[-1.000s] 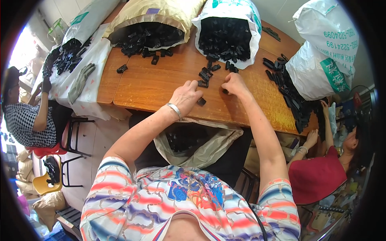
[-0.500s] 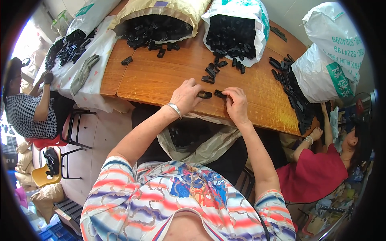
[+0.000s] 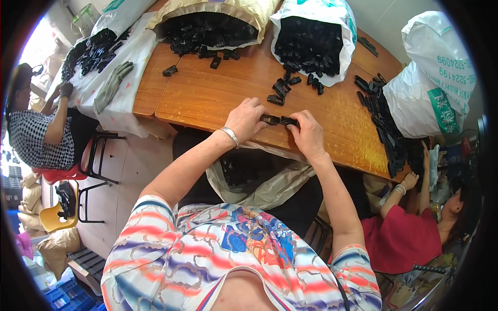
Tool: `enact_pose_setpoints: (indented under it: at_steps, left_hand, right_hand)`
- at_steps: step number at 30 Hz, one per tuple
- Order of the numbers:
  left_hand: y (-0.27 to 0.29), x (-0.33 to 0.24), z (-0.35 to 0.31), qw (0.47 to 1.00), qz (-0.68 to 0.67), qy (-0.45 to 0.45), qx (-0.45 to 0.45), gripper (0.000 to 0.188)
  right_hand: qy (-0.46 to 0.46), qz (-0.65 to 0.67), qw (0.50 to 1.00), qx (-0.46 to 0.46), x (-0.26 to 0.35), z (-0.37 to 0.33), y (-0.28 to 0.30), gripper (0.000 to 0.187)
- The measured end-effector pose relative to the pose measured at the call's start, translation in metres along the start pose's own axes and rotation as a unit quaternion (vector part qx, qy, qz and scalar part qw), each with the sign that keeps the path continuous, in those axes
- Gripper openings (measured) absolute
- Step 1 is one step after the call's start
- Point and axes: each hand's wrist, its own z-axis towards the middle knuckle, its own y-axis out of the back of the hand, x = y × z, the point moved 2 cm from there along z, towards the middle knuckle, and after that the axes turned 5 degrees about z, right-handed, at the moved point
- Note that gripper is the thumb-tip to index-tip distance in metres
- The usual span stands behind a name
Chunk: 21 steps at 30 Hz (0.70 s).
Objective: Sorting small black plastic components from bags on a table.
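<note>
- Your left hand point(image 3: 246, 119) is closed in a pinch on one small black plastic piece point(image 3: 270, 119), just over the near edge of the table, in the middle of the frame.
- Your right hand point(image 3: 308, 132) pinches a second black piece point(image 3: 288, 121) just beside it. The two pieces sit end to end and seem to touch, but I can't tell if they are joined.
- So this pair looks only part done.
- Below your hands, at your lap, a tan paper sack point(image 3: 280, 191) hangs open with dark pieces inside. It's too dim to say if those are finished.
- Just above your hands, a few loose black pieces point(image 3: 279, 92) lie on the brown wooden table point(image 3: 202, 98). One lone piece point(image 3: 169, 70) lies farther to the upper left.
- Lots is left, I would say: the big tan sack point(image 3: 223, 7) at the top and the white sack point(image 3: 311, 11) beside it are both full of loose pieces.
- At the right, long black strips point(image 3: 381, 127) lie by another white bag point(image 3: 415, 98), near a co-worker in red point(image 3: 404, 238).
- At the upper left, a gray glove point(image 3: 113, 87) lies on a white cover point(image 3: 136, 78).
</note>
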Motion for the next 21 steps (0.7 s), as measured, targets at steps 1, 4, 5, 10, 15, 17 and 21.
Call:
enact_pose_setpoints:
  at_steps: [1,4,5,10,15,17,21]
  left_hand:
    - [0.0,0.001,0.0,1.0,0.001,0.004,-0.001,0.025]
    - [-0.001,0.001,0.001,1.0,-0.004,0.006,0.007,0.025]
    - [-0.001,0.002,0.001,1.0,-0.001,0.01,0.009,0.025]
    - [-0.004,0.003,0.001,1.0,-0.002,0.019,0.011,0.024]
    - [-0.004,0.003,0.002,0.998,-0.02,0.039,0.043,0.025]
    - [-0.005,0.006,0.002,0.998,-0.022,0.04,0.036,0.024]
    - [-0.007,0.008,0.004,0.998,-0.027,0.044,0.03,0.026]
  right_hand:
    - [-0.061,0.04,0.997,0.009,0.0,0.002,0.0,0.025]
    - [-0.022,0.093,0.995,-0.007,0.02,0.01,-0.005,0.024]
    - [-0.015,0.106,0.994,0.0,0.024,0.012,-0.01,0.021]
    - [0.009,0.063,0.998,0.027,0.026,0.016,-0.016,0.019]
    - [0.049,0.016,0.998,0.028,0.031,0.011,-0.02,0.02]
    - [0.072,-0.07,0.995,0.026,0.038,0.006,-0.025,0.025]
    - [0.141,-0.14,0.98,-0.008,0.038,-0.004,-0.037,0.036]
